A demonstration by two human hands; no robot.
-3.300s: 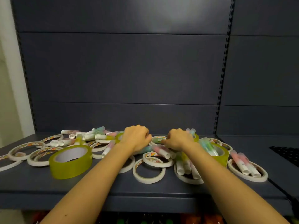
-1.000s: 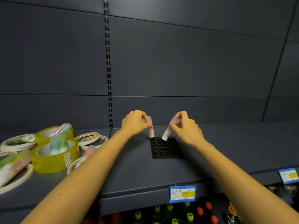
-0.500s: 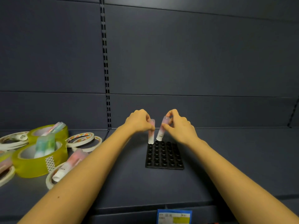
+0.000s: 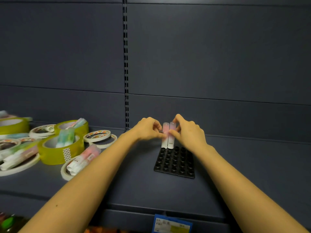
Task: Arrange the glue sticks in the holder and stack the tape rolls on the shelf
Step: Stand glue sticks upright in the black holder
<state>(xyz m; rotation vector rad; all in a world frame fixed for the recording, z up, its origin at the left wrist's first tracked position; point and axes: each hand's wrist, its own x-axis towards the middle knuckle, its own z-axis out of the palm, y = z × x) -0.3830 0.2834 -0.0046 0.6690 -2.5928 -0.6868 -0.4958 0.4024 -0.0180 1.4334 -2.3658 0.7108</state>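
2 glue sticks [image 4: 165, 142] now upright, touching, at holder [image 4: 175, 163] back row

Both hands meet at the far edge of the black holder [image 4: 175, 163]. The left hand [image 4: 148, 129] pinches one pink glue stick [image 4: 165, 138], the right hand [image 4: 188, 132] pinches a second pink stick [image 4: 172, 140]. The two stand upright and touching, bases at the holder's back row, toward its left corner; whether they are seated is hard to tell. Well left of the holder, more glue sticks [image 4: 84, 158] lie across a white tape ring [image 4: 64, 173], and beyond that sits a yellow tape roll [image 4: 57, 155]. Below the holder, a blue price label [image 4: 171, 224] hangs on the shelf [image 4: 134, 185] edge.
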